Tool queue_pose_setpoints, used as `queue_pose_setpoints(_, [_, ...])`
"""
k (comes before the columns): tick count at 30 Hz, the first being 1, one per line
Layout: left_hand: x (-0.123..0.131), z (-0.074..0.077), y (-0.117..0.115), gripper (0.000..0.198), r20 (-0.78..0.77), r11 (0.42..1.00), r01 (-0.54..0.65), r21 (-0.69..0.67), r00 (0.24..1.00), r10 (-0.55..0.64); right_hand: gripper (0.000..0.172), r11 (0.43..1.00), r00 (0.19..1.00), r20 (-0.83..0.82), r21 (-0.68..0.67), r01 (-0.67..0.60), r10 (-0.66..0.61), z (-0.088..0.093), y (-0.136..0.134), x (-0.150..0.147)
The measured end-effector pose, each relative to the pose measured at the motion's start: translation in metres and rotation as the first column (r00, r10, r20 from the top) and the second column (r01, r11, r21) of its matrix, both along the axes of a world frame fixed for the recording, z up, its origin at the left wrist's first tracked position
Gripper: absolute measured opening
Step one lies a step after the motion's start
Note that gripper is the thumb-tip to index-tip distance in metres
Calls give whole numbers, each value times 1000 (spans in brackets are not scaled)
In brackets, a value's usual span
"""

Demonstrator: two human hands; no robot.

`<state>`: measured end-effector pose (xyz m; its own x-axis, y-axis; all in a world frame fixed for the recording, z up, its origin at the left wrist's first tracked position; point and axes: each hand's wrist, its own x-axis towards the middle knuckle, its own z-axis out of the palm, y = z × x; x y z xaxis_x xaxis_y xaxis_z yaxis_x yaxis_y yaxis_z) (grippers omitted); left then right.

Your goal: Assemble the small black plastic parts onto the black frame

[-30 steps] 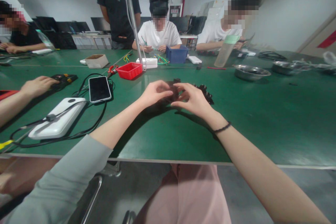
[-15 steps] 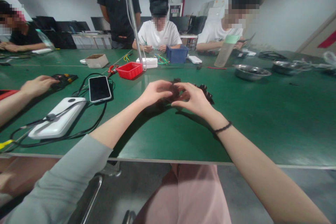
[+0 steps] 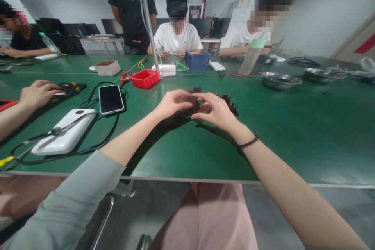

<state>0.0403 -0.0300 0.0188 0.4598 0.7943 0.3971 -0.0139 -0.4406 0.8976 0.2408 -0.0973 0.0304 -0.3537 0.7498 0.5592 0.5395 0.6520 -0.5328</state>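
Observation:
Over the green table (image 3: 187,152), my two hands meet around a cluster of small black parts (image 3: 197,90) whose kind I cannot make out. My left hand (image 3: 175,103) curls its fingers round the cluster's left side, thumb toward the middle. From the right, my right hand (image 3: 218,111) bends its fingers and thumb inward round the same cluster, mostly hiding it. More knobbly black pieces (image 3: 230,103) lie just behind and right of my right hand.
Left of my arm lie a phone (image 3: 111,99), a white power bank (image 3: 66,131) and black cables. A red bin (image 3: 145,79) and a metal pole (image 3: 148,15) stand ahead. Metal bowls (image 3: 281,81) are at right. A neighbour's hand (image 3: 39,93) rests at left; several people are around the table.
My hands stay almost in place around the black parts. At left, the neighbour's hand has shifted slightly left and up.

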Motion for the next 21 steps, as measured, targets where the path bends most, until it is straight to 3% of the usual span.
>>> queue_pose_setpoints(10, [0, 3, -2, 38, -24, 999, -49, -6, 999, 49, 56, 998, 998, -24, -30, -63, 62, 1, 0, 0])
queue_pose_setpoints(21, [0, 0, 0, 37, -32, 999, -20, -31, 999, 19, 51, 996, 996, -18, -21, -83, 83, -1, 1, 0])
